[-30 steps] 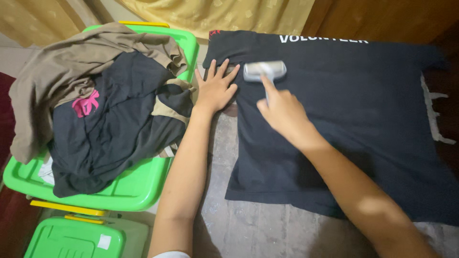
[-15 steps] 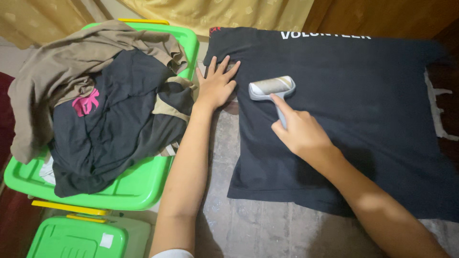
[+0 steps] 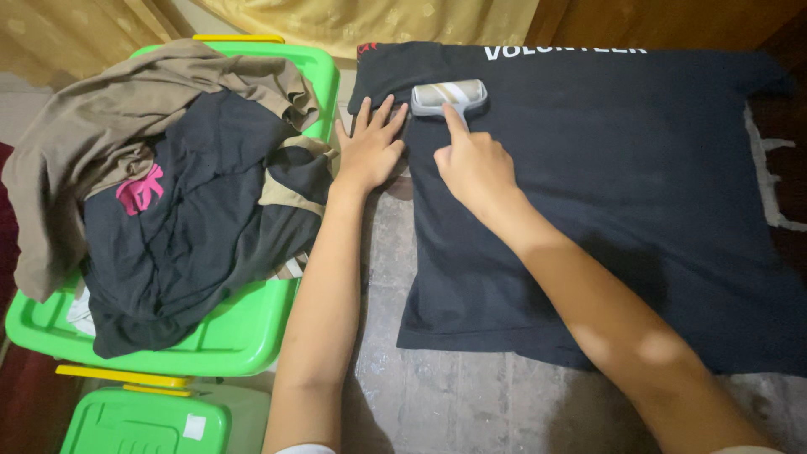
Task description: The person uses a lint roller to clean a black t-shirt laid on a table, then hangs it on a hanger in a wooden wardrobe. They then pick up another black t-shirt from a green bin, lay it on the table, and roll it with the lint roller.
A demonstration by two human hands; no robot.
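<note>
A black T-shirt [image 3: 605,193] with white lettering near its top lies spread flat on a worn grey surface. My right hand [image 3: 472,164] grips the handle of a grey lint roller [image 3: 449,96], its index finger stretched along the handle, and the roller head rests on the shirt near the upper left corner. My left hand [image 3: 370,147] lies flat with fingers spread on the shirt's left edge, just left of the roller.
A green plastic bin [image 3: 244,332] at the left is heaped with brown and black clothes [image 3: 168,176]. A second green lidded box [image 3: 143,420] stands below it. Yellow patterned curtains [image 3: 370,21] hang at the back. Bare grey surface [image 3: 437,403] shows below the shirt.
My right hand drew the roller down the shirt, then pushed it back up to the upper left corner. The left hand stayed pressed on the shirt's edge.
</note>
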